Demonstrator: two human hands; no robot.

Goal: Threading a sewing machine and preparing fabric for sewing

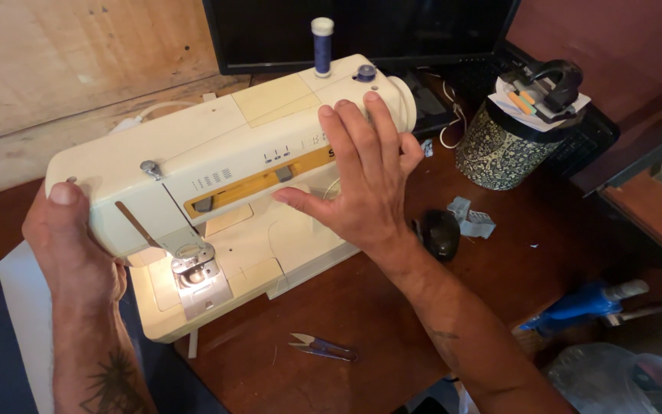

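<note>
A cream sewing machine (224,138) with a yellow panel stands on a dark wooden table (392,307). My left hand (67,245) grips the machine's left end, thumb up against the head. My right hand (365,172) lies flat with fingers spread on the right part of the machine's front, near the handwheel. A blue thread spool (322,44) stands upright on top. The needle area and metal plate (197,280) are lit by the machine's lamp.
Small thread snips (322,348) lie on the table in front of the machine. A dark round object (440,232) and scraps of cloth (473,220) sit right of it. A patterned tin (499,142) with tools stands at the back right, before a dark monitor (362,31).
</note>
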